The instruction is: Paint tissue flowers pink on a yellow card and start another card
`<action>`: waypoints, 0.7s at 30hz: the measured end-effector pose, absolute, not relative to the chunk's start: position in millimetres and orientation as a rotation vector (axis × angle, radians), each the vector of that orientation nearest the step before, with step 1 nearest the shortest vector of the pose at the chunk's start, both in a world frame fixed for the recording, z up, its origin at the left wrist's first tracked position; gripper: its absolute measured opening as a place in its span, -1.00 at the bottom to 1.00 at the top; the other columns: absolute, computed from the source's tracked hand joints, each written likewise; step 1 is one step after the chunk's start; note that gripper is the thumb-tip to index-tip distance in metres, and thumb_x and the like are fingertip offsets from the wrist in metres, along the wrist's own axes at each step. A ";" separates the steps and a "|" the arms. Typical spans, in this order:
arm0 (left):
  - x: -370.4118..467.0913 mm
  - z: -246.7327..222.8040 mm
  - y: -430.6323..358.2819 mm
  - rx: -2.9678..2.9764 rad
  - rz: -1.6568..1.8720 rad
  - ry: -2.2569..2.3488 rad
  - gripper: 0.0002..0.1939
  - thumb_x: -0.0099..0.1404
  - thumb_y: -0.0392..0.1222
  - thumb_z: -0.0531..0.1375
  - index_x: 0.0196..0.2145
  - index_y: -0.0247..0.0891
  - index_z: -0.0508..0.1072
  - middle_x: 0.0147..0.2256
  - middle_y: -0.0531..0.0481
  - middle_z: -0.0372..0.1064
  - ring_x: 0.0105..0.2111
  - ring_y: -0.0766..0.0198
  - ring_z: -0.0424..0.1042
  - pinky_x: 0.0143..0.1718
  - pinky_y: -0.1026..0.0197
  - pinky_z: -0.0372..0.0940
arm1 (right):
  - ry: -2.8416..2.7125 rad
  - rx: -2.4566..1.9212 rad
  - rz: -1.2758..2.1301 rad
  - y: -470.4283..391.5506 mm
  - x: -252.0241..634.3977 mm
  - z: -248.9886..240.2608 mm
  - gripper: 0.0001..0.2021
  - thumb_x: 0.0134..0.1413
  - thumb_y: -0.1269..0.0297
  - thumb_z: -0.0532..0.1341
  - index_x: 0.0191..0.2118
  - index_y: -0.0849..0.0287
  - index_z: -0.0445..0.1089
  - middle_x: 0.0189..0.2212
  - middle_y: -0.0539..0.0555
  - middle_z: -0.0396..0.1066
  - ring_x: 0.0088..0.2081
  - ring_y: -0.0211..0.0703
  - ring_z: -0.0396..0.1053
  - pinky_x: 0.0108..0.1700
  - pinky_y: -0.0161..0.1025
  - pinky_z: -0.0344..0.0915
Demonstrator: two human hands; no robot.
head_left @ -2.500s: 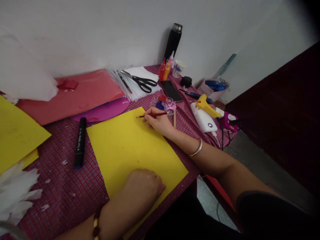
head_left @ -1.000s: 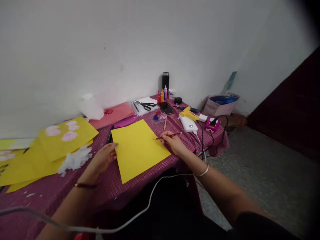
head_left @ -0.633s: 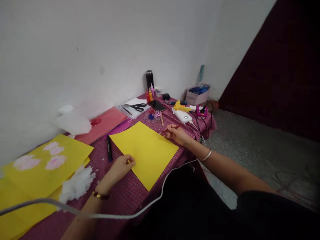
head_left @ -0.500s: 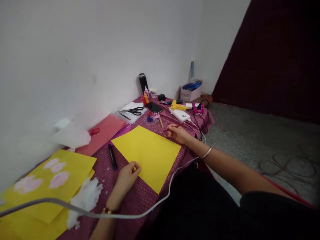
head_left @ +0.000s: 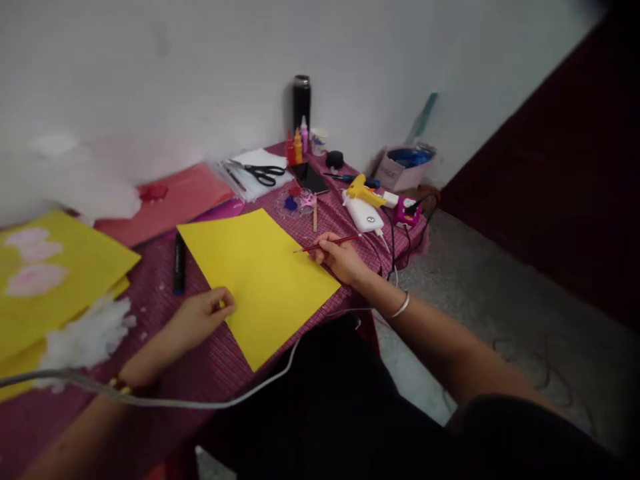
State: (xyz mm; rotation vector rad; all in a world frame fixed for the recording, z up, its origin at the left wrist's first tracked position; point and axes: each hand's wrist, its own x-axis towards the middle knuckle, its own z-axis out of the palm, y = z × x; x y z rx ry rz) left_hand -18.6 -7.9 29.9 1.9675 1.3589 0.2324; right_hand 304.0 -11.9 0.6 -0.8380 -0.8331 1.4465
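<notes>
Right hand pinches pencil, tip over yellow sheet at near edge of table; left hand half-curled at sheet's left edge — can't tell if gripping. Loose hold — sheet could skew under pencil.

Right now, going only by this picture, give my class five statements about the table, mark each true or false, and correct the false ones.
1. The right hand holds a pencil. True.
2. The left hand grips the marker. False: the left hand is at the edge of the plain yellow sheet; the marker lies apart from it.
3. The flask lies on its side. False: the flask stands upright.
4. The scissors lie beyond the plain yellow sheet. True.
5. The glue gun is yellow. True.
</notes>
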 end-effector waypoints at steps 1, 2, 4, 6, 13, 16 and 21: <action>-16.9 31.0 -7.0 1.951 0.224 1.371 -0.80 0.02 0.01 0.15 -0.52 -0.17 0.39 -0.53 0.08 0.37 -0.49 0.23 0.33 -0.42 0.20 0.19 | -0.854 -0.841 1.452 -11.4 303.9 0.5 -0.84 0.04 0.20 0.30 -0.36 0.13 0.34 -0.65 -0.12 0.34 -0.54 -0.33 0.28 -0.14 -0.23 0.35; -15.9 31.6 -5.9 1.922 0.243 1.399 -0.83 0.00 -0.03 0.16 -0.54 -0.17 0.39 -0.55 0.09 0.36 -0.49 0.24 0.32 -0.42 0.21 0.17 | -0.877 -0.843 1.453 -10.9 303.7 0.1 -0.85 0.03 0.21 0.30 -0.36 0.13 0.34 -0.66 -0.12 0.33 -0.54 -0.33 0.28 -0.12 -0.23 0.35; -14.8 31.2 -4.9 1.867 0.272 1.465 -0.89 -0.06 -0.11 0.20 -0.58 -0.18 0.40 -0.57 0.10 0.35 -0.51 0.26 0.30 -0.43 0.22 0.14 | -0.923 -0.842 1.447 -10.1 302.8 -1.5 -0.86 0.01 0.22 0.29 -0.37 0.12 0.34 -0.67 -0.14 0.30 -0.55 -0.34 0.26 -0.13 -0.23 0.35; -12.7 29.2 -7.9 1.829 0.334 1.571 -0.89 -0.09 -0.13 0.24 -0.56 -0.19 0.41 -0.59 0.12 0.33 -0.53 0.28 0.28 -0.44 0.23 0.13 | -0.949 -0.833 1.430 -10.3 301.9 -3.2 -0.86 -0.02 0.24 0.29 -0.38 0.11 0.31 -0.68 -0.17 0.26 -0.57 -0.36 0.22 -0.16 -0.25 0.34; 2.3 16.1 -33.2 1.776 0.737 1.982 -0.75 0.29 -0.05 0.11 -0.23 -0.29 0.42 -0.47 0.07 0.36 -0.45 0.28 0.37 -0.42 0.24 0.27 | -0.861 -0.828 1.399 -14.2 302.2 -1.7 -0.82 -0.13 0.33 0.30 -0.42 0.11 0.24 -0.69 -0.20 0.17 -0.61 -0.39 0.13 -0.28 -0.30 0.31; -2.6 8.8 -32.4 1.749 0.800 2.008 -0.71 0.40 0.00 0.12 -0.21 -0.31 0.43 -0.37 0.04 0.41 -0.44 0.32 0.41 -0.39 0.20 0.37 | -0.870 -0.777 1.412 -10.9 301.5 -1.1 -0.81 -0.13 0.27 0.32 -0.44 0.12 0.26 -0.68 -0.17 0.22 -0.60 -0.37 0.18 -0.30 -0.28 0.32; -11.4 0.6 -30.9 1.760 0.802 1.989 -0.68 0.38 -0.03 0.17 -0.04 -0.30 0.41 -0.15 -0.07 0.43 -0.26 0.24 0.47 -0.25 0.10 0.44 | -0.938 -0.747 1.422 -11.3 302.7 -3.8 -0.73 -0.10 0.06 0.31 -0.39 0.16 0.35 -0.60 -0.06 0.35 -0.55 -0.31 0.29 -0.41 -0.30 0.25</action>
